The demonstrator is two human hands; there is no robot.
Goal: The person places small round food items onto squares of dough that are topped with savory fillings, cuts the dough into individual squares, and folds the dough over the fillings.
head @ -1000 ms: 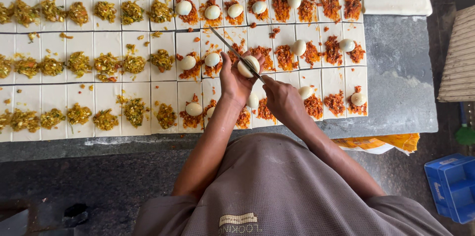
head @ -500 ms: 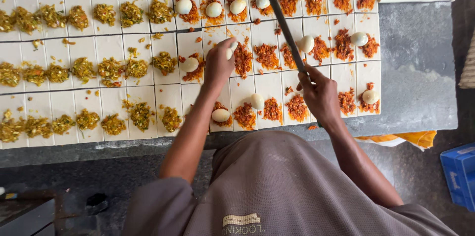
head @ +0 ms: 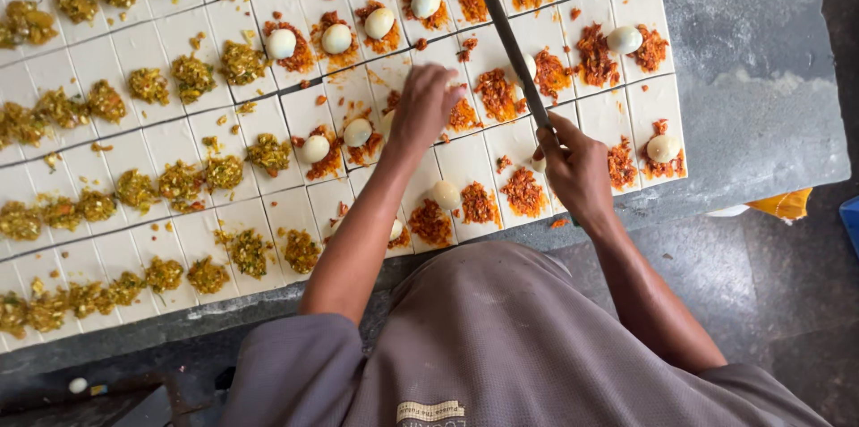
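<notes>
Rows of white dough squares [head: 474, 163] cover a grey stone slab [head: 761, 123]. Those on the right carry red-orange filling [head: 523, 190], and many also hold a boiled egg half [head: 335, 38]. My left hand [head: 425, 105] is curled down over a filled square mid-table, its fingertips closed on a pale egg half. My right hand [head: 577, 167] grips the handle of a long knife [head: 510, 42]. The blade points away from me, across the squares.
The left squares hold yellow-green filling [head: 188, 78]. Scraps of filling lie between squares. A yellow cloth [head: 787, 203] hangs off the slab's near right corner, and a blue crate [head: 850, 221] stands at the right edge over dark floor.
My left hand has carried an egg half down and left onto a filled square. My right hand has kept hold of the knife and stayed near the front rows.
</notes>
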